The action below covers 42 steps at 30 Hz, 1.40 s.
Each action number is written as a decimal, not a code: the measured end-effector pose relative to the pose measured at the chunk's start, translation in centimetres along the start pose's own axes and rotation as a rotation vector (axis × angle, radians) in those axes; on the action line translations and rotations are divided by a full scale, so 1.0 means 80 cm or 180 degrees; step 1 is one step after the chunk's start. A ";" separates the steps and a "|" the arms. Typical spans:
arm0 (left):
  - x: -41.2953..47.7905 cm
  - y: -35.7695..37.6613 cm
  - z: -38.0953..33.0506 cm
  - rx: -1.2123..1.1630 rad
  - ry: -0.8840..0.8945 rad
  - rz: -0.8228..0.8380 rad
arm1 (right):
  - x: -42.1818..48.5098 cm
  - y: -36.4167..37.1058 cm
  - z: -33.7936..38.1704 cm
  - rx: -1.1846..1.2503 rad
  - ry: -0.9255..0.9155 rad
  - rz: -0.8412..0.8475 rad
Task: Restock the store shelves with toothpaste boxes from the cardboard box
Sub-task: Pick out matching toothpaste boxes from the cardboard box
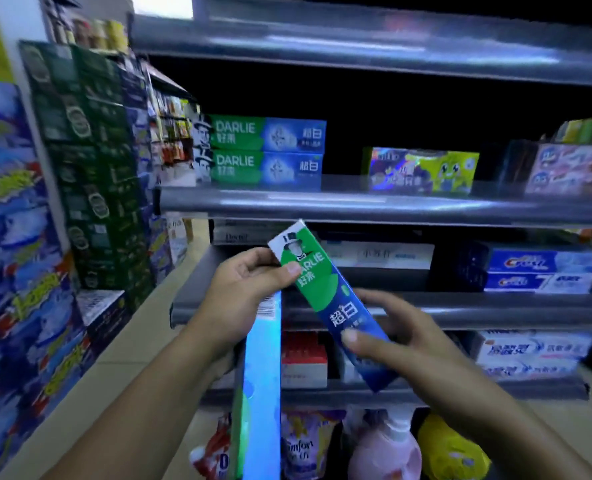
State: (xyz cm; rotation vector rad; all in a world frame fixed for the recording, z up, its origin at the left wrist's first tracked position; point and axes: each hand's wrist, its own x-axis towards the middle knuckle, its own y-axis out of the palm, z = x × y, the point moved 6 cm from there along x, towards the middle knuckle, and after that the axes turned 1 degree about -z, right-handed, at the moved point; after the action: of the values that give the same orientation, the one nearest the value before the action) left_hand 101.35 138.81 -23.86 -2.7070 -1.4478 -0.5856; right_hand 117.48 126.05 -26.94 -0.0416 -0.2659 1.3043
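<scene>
1. The long green-and-blue cardboard toothpaste box (325,299) is in the air in front of the shelves. It is tilted, with its green end up and to the left and its blue end down and to the right.
2. The left hand (249,289) pinches the green end with its thumb on the printed face. The right hand (402,337) holds the blue end, thumb in front and fingers behind. Each grip is clamped on this box.
3. A second box, pale blue and green with a barcode (261,375), hangs upright below the left hand and seems to be tucked into the same grip. The fingers holding it are hidden.
4. The box looks light and stiff along its length. Its thin, glossy card would probably dent under a hard squeeze and slide in a loose hold, so holding the long edges seems safest.
5. Two matching boxes (263,150) lie stacked flat at the left end of the grey metal shelf (357,202) above. There is free space between them and a yellow-and-purple carton (422,169).
6. The cardboard supply box is not in view.
</scene>
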 end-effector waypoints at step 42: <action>0.123 -0.158 -0.189 0.2696 -0.0060 -0.1348 | 0.151 0.010 0.186 -0.2380 -0.1296 -0.1976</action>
State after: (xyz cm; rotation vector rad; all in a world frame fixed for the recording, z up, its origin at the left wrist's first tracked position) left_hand 91.32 151.01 -8.58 -1.7749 -1.7507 0.0745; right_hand 116.37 136.06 -10.59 -0.3041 -1.0211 0.5304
